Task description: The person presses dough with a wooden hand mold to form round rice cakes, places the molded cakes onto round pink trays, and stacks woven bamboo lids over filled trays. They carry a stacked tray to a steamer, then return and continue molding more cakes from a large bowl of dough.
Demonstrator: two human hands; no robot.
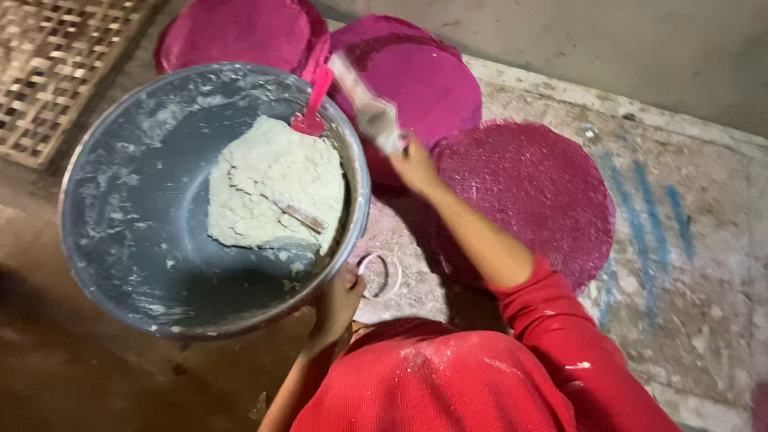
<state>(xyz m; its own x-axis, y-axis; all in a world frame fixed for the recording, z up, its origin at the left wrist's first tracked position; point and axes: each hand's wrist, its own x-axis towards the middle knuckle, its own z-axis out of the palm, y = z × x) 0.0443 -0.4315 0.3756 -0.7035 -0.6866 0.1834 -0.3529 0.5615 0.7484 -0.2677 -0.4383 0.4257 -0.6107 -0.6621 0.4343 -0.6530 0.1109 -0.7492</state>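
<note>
A large metal basin (120,240) holds a lump of pale paste (272,184). A pink scoop (314,108) stands in the paste at the far rim, and a small paste-coated stick (300,214) lies on top of it. My left hand (340,298) grips the basin's near rim. My right hand (416,164), on a red-sleeved arm, reaches past the basin and holds a flat paste-smeared tool (370,108) above a magenta disc.
Three round magenta glittery discs (532,188) (424,76) (240,32) lie on the rough concrete floor beyond the basin. A white ring (390,276) lies near my left hand. A woven lattice mat (48,64) sits top left. Blue streaks (648,224) mark the floor at right.
</note>
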